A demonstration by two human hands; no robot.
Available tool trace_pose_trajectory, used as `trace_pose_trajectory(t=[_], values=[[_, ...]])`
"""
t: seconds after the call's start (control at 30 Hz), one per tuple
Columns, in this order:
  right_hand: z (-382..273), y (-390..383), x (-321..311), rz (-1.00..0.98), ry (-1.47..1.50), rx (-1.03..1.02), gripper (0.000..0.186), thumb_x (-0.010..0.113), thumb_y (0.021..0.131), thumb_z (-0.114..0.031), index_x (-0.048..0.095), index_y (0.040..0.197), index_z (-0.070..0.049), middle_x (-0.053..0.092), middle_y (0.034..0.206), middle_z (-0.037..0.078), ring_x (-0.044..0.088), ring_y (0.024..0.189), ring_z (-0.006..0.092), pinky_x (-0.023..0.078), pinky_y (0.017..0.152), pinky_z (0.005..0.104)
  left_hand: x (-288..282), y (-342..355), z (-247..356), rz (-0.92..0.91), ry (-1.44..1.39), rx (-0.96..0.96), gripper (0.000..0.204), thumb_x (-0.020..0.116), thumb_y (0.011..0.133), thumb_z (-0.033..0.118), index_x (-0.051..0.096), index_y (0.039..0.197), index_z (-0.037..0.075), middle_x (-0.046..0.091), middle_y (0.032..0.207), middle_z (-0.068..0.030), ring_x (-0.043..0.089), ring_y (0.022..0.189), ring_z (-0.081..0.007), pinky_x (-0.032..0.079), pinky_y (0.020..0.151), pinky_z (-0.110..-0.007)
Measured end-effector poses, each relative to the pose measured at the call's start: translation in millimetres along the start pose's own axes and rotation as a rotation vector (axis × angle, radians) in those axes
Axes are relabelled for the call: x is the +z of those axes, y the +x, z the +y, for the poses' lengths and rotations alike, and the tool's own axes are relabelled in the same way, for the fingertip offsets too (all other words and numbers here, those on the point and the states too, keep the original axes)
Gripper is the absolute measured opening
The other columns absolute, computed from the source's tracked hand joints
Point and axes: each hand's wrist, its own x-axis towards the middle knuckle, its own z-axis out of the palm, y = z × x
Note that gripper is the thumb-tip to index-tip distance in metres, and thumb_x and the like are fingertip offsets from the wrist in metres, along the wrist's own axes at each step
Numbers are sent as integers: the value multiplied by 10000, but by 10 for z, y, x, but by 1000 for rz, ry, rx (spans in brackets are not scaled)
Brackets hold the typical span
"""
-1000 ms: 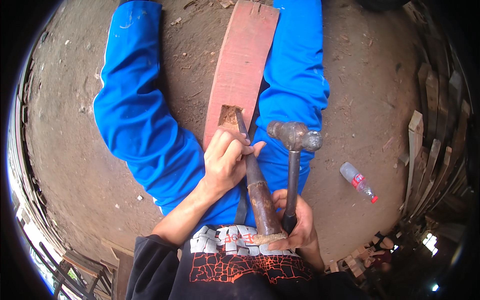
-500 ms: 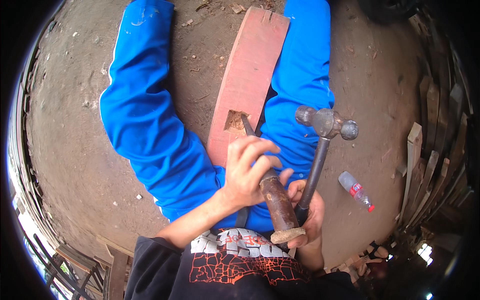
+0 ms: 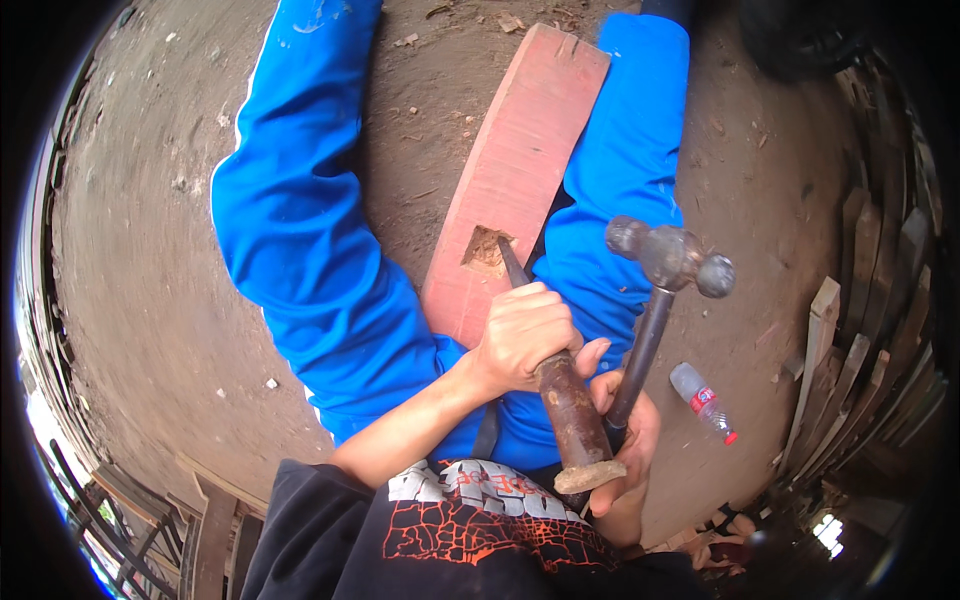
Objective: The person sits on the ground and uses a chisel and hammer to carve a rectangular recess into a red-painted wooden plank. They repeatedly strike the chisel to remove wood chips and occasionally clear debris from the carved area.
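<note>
A reddish wooden board (image 3: 527, 150) lies lengthwise between my legs, with a rough square mortise (image 3: 486, 250) cut into its near part. My left hand (image 3: 527, 335) is wrapped round a chisel (image 3: 575, 415), whose blade tip rests at the right edge of the mortise. The chisel's thick brown handle points back toward me and ends in a frayed, mushroomed butt. Just right of it, my right hand (image 3: 637, 425) holds a ball-peen hammer (image 3: 668, 258) loosely by its dark handle. The hammer's head is up, beside my right thigh; part of the right hand is hidden behind the chisel handle.
A clear plastic bottle with a red cap (image 3: 703, 402) lies on the dirt floor to the right. Wooden planks (image 3: 822, 325) are piled along the right edge. At lower left stands a wooden frame (image 3: 210, 535). A dark round object (image 3: 805, 35) sits at upper right.
My left hand's fingers, partly lifted before, have closed round the chisel. The whole view has shifted slightly. The hammer stays in my right hand, its head turned a little.
</note>
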Motion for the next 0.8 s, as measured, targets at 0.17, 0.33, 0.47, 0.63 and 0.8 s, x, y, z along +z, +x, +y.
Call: trace_pose_trajectory(t=[0.17, 0.33, 0.47, 0.63, 0.8], values=[[15, -317, -107, 226, -234, -214, 904, 788, 562, -659, 457, 1055, 22, 549, 649, 61, 521, 426, 132, 438, 398, 255, 110, 110, -60, 146, 27, -28, 314, 793, 704, 98, 491, 618, 107, 430, 524, -33, 450, 434, -218, 334, 440, -343], [-376, -707, -502, -44, 12, -334, 561, 706, 830, -518, 475, 789, -9, 467, 487, 72, 522, 381, 237, 486, 393, 408, 263, 200, -120, 219, 69, -44, 300, 804, 711, 109, 518, 623, 92, 489, 511, -62, 516, 428, -251, 389, 415, -350], [-898, -883, -238, -155, -353, -646, 536, 512, 934, -578, 384, 773, -84, 461, 484, 43, 505, 354, 170, 463, 343, 302, 263, 259, -108, 334, 61, -122, 295, 747, 760, 139, 491, 620, 94, 451, 510, -79, 509, 447, -263, 376, 432, -386], [-655, -891, 115, 62, -513, -535, 545, 500, 957, -566, 386, 790, -59, 438, 509, 74, 428, 375, 164, 378, 360, 285, 236, 279, -127, 357, 65, -135, 311, 749, 779, 152, 493, 613, 94, 471, 511, -75, 507, 446, -269, 378, 429, -383], [-826, -1017, 74, 227, -538, 21, 579, 414, 970, -613, 386, 796, -62, 364, 497, 42, 310, 371, 104, 286, 334, 258, 261, 240, -224, 416, 58, -126, 328, 743, 795, 176, 487, 605, 99, 465, 512, -75, 493, 443, -271, 365, 425, -385]])
